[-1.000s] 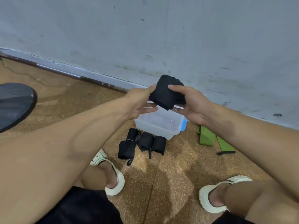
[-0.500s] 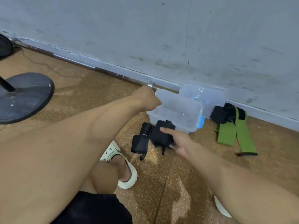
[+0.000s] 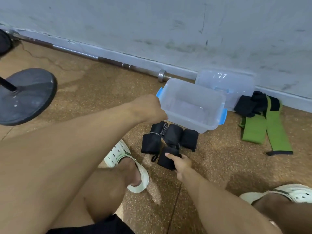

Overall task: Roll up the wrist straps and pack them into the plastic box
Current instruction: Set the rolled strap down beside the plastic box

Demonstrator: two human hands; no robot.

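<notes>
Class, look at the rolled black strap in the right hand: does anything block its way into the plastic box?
Three rolled straps lie on the floor between the rolled strap in the right hand and the open, lidless plastic box; lifting should clear them.

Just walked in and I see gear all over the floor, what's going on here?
A person crouched on the floor is packing wrist straps. The right hand grips a rolled black wrist strap beside three more black rolls. The left hand holds the rim of the clear plastic box with blue latches, which looks empty. The box's lid leans against the wall, and unrolled green and black straps lie to the right.
</notes>
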